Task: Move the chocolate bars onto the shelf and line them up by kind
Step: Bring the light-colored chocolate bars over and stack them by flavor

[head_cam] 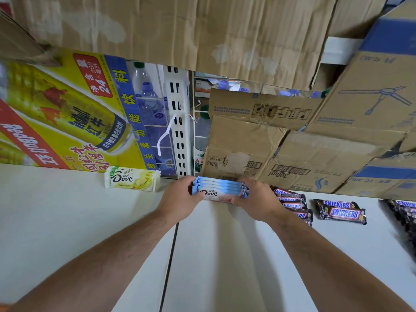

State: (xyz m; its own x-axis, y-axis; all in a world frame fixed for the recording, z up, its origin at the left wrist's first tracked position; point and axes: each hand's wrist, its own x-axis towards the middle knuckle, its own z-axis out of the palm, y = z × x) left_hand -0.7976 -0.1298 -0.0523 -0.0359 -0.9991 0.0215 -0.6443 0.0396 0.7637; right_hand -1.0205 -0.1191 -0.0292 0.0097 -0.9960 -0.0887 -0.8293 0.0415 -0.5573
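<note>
Your left hand (pixel 180 200) and right hand (pixel 257 202) curl round the two ends of a stack of blue chocolate bars (pixel 219 188) at the back of the white shelf (pixel 67 233), a yellow chocolate bar (pixel 132 180) lying to its left, brown chocolate bars (pixel 342 212) to its right, and cardboard boxes (pixel 243 140) behind.

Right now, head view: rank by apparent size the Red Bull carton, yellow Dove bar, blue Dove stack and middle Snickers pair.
1. Red Bull carton: by far the largest.
2. Yellow Dove bar, blue Dove stack and middle Snickers pair: these look alike, so not ranked. The left hand and right hand cover the stack's ends.
</note>
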